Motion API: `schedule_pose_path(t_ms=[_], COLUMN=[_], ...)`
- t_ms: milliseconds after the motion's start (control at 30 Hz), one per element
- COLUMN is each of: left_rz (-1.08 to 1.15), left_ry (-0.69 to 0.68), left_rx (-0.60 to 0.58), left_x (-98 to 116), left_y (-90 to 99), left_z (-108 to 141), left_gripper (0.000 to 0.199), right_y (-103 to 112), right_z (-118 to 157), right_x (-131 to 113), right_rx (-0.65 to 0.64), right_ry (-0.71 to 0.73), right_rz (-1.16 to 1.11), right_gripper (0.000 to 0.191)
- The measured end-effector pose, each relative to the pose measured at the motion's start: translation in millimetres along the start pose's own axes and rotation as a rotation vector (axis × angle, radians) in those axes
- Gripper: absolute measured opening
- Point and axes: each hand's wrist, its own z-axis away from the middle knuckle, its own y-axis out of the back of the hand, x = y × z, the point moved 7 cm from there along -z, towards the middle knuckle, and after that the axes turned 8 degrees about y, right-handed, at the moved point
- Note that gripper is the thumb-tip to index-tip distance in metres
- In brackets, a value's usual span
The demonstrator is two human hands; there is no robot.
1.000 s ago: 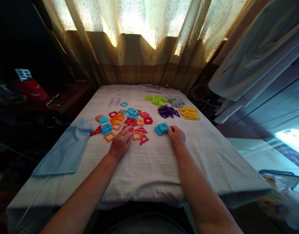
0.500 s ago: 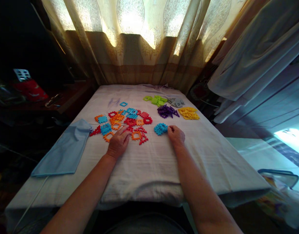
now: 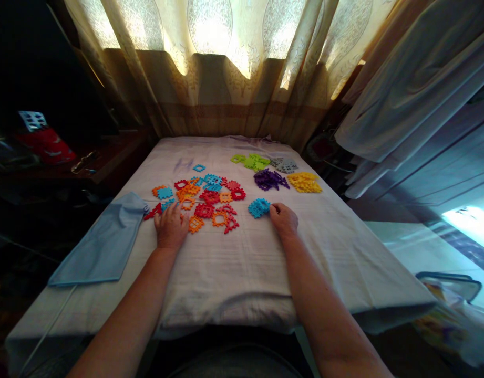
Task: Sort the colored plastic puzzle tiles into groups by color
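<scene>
1. The counter [image 3: 242,273] is covered by a pale cloth; its far edge lies near the curtain [image 3: 226,94].
2. The left hand [image 3: 171,226] lies palm down, fingers spread, over the near left side of the mixed pieces [image 3: 204,210], which are red, orange and blue.
3. The right hand [image 3: 284,219] is curled, fingertips at the right side of the blue heap [image 3: 259,208]; whether it grips a piece, I cannot tell.
4. The hands are well apart, with the blue heap and part of the mixed pieces between them.
5. The mixed pieces spread left of the counter's middle; one blue ring [image 3: 199,168] lies apart, toward the far edge.
6. A strip of cloth separates the mixed pieces from the blue heap.
7. Toward the far right corner sit the green heap [image 3: 256,162], grey heap [image 3: 284,165], purple heap [image 3: 270,179] and yellow heap [image 3: 305,182], close together.
8. The blue bag [image 3: 102,241] lies along the left edge, just beside the red pieces.
9. A wide stretch of cloth runs from the hands to the near edge, another from the right hand to the right edge.
</scene>
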Motion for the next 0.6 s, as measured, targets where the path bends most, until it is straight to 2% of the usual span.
schedule_pose_path(t_ms=[267, 500, 600], left_rz=[-0.024, -0.135, -0.14], left_ry=[-0.035, 0.048, 0.055], left_rx=[-0.009, -0.168, -0.172], left_x=[2.3, 0.5, 0.6], left_y=[0.1, -0.7, 0.6], left_z=[-0.2, -5.7, -7.1], left_gripper=[0.034, 0.043, 0.043], right_y=[-0.7, -0.1, 0.7], right_z=[0.7, 2.6, 3.1], right_x=[-0.5, -2.3, -3.6], right_rx=[-0.009, -0.075, -0.08], right_ry=[0.015, -0.026, -0.024], right_rz=[0.005, 0.023, 0.027], right_gripper=[0.029, 0.032, 0.033])
